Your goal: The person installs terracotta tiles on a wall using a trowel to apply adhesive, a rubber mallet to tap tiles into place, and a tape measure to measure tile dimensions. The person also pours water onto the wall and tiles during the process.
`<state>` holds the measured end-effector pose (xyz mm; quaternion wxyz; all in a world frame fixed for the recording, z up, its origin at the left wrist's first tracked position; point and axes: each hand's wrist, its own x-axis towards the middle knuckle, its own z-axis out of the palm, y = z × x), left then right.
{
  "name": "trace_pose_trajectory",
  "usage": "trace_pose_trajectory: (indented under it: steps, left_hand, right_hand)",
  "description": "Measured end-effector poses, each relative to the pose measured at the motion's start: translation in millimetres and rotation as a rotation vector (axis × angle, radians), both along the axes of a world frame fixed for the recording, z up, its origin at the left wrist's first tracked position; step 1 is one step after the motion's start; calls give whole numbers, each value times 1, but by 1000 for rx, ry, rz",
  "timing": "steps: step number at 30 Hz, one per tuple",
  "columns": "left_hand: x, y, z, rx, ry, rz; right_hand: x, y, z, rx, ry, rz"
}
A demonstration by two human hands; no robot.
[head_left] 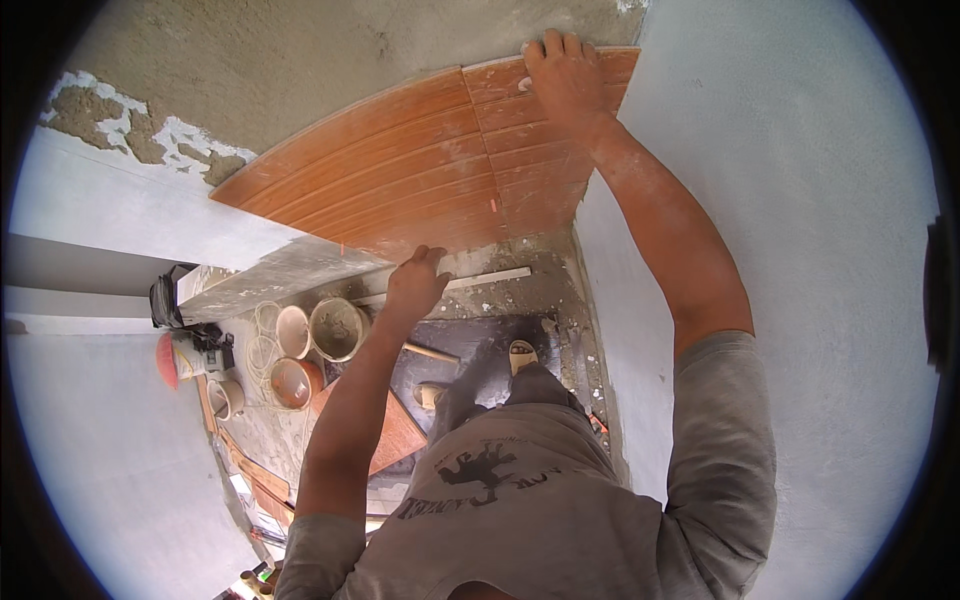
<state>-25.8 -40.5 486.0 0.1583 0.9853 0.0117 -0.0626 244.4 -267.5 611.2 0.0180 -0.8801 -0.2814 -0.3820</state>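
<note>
Wood-look brown wall tiles (390,165) with horizontal grooves cover part of the wall in front of me, with a vertical seam between two panels. At the upper right, near the corner, my right hand (568,85) grips the top edge of the right-hand tile (545,170), its fingers curled over the edge. My left hand (415,285) is low, by the bottom edge of the tiles; its fingers and thumb are apart and nothing shows in it. Whether its fingertips touch the tile I cannot tell.
Rough grey mortar (330,50) coats the wall above the tiles. A pale side wall (790,200) stands close on my right. Several buckets (338,330), a loose brown tile (398,435), a wooden handle (432,353) and a long pale strip (490,279) lie below.
</note>
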Motion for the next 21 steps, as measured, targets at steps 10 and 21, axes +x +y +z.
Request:
trace_pose_trajectory:
  steps: [10, 21]
  left_hand:
    - [-473, -1, -157, -217, 1184, 643]
    - [-435, 28, -294, -118, 388, 94]
  right_hand:
    - [-2, -2, 11, -101, 44, -17]
    - [-3, -5, 16, -85, 143, -92]
